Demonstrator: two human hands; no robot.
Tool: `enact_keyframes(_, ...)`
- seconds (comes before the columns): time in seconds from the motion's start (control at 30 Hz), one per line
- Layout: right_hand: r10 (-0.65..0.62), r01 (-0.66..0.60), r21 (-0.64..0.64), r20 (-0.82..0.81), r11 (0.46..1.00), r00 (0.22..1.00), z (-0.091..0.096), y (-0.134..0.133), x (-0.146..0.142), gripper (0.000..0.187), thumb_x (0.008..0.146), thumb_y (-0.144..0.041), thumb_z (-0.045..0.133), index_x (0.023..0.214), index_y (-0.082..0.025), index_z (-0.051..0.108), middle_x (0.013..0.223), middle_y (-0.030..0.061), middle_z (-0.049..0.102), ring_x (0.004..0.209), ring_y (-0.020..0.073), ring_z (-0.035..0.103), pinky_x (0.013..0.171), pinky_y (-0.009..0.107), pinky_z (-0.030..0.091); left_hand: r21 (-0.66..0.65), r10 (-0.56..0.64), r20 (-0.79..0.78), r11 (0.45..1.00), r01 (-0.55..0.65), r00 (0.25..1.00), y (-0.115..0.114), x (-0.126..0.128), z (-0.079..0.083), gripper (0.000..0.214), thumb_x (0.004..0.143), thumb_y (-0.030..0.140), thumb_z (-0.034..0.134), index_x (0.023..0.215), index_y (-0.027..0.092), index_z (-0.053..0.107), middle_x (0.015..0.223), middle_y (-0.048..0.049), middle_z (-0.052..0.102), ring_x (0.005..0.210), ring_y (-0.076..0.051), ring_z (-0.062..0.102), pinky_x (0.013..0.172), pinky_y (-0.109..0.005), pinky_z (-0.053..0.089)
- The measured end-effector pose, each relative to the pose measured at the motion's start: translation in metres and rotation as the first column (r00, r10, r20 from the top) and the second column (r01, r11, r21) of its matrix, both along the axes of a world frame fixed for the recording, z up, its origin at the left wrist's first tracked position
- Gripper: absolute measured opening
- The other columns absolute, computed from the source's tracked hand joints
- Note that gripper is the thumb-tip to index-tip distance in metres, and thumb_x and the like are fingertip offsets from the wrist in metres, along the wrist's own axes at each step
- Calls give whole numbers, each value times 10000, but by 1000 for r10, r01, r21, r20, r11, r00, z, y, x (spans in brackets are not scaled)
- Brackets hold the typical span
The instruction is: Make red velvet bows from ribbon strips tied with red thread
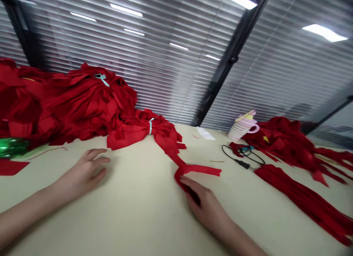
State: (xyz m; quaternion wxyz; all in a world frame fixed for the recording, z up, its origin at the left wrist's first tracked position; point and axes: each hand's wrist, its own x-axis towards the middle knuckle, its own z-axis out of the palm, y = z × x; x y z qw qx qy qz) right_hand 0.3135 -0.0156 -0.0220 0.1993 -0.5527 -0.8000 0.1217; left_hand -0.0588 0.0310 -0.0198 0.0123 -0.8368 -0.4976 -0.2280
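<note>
Left hand (92,169): empty, fingers loosely bent and spread, pointing right over the table (132,215); well apart from the right hand.
Right hand (205,201): clamped on the strip (202,169), fingertips right at its bend, thumb curled in below; slightly blurred.
Strip's place: on the table, right of center, between the right hand and the tied bundle (167,130).
Strip's long axis: slanting from the bundle down to the right, then turning sharply at the fingertips.
Strip's free end: pointing right, nearly level, dipping a little toward its tip.
Strip's look: plain red, narrow, flat along the free end, looped over at the grasp, darker within the fingers; whether 1 piece or 2 crossing, cannot tell.
Bundle: red strips gathered by 1 pale blue tie (150,126), ends fanning out left and right.
Left side: large red pile (91,101) before the blinds (171,75); shiny green thing (12,147) near the edge.
Right side: striped cup (241,126) with handle, black cord (242,163), red stack (300,201) running down to the right, red heap (286,142) behind.
</note>
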Motion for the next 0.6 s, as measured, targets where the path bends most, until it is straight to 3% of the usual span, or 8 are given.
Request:
enact_keyframes(0.1, 218, -219, -2, -115, 976, 969, -2, 2, -51, 434, 780, -154, 445, 1210, -178, 504, 1242, 72, 555, 1149, 188, 518, 980, 343, 434, -58, -148, 50, 987, 151, 988, -9, 12, -1, 295, 805, 196, 471, 1082, 183, 572, 1245, -124, 500, 1195, -275, 410, 945, -425, 414)
enact_keyframes(0.17, 361, -364, 16, -168, 931, 917, -4, 2, -73, 450, 767, -145, 480, 1215, -178, 470, 1278, 81, 516, 1195, 183, 470, 1004, 336, 408, -69, -274, 47, 958, 277, 961, -18, 21, 3, 438, 817, 157, 458, 1253, 198, 452, 1338, -114, 432, 1253, -256, 354, 994, -422, 379)
enact_keyframes(0.23, 473, -475, 46, -218, 879, 854, -5, 3, -86, 465, 750, -130, 505, 1208, -178, 442, 1312, 95, 462, 1236, 184, 416, 1024, 334, 382, -81, -427, 11, 901, 426, 904, -26, 28, 9, 578, 819, 180, 484, 1366, 184, 299, 1409, -120, 346, 1300, -248, 290, 1041, -421, 328)
enact_keyframes(0.27, 505, -507, 62, -248, 860, 827, -5, 4, -89, 464, 741, -122, 514, 1194, -180, 435, 1313, 102, 446, 1245, 186, 399, 1024, 332, 380, -82, -494, -6, 867, 492, 870, -30, 31, 12, 571, 819, 183, 487, 1362, 175, 309, 1423, -120, 326, 1309, -248, 271, 1061, -422, 294)
enact_keyframes(0.33, 522, -521, 88, -296, 849, 800, -5, 6, -89, 432, 724, -114, 535, 1139, -185, 439, 1277, 111, 445, 1232, 193, 400, 1004, 326, 395, -97, -581, 1, 810, 579, 814, -34, 35, 17, 511, 815, 163, 487, 1315, 170, 383, 1371, -116, 408, 1282, -246, 313, 1073, -424, 259)
enact_keyframes(0.4, 497, -488, 108, -290, 866, 818, -4, 8, -86, 333, 724, -133, 560, 1039, -189, 468, 1221, 115, 457, 1168, 203, 450, 937, 312, 443, -122, -594, 45, 794, 595, 803, -35, 36, 18, 429, 809, 169, 502, 1237, 173, 469, 1235, -112, 539, 1192, -252, 403, 1037, -424, 288)
enact_keyframes(0.5, 428, -411, 119, -224, 904, 876, -5, 9, -82, 175, 770, -166, 553, 939, -189, 513, 1104, 100, 494, 1005, 185, 536, 814, 289, 490, -138, -540, 67, 828, 544, 839, -34, 37, 14, 335, 812, 250, 545, 1136, 169, 548, 1098, -117, 597, 1066, -263, 460, 965, -426, 324)
enact_keyframes(0.6, 381, -376, 66, -204, 924, 902, -7, 9, -84, 248, 771, -205, 580, 1013, -183, 530, 1045, 87, 516, 968, 191, 542, 824, 318, 482, -126, -495, 44, 859, 496, 868, -35, 42, 9, 329, 815, 353, 563, 1080, 157, 574, 1040, -117, 604, 1018, -267, 456, 937, -435, 312)
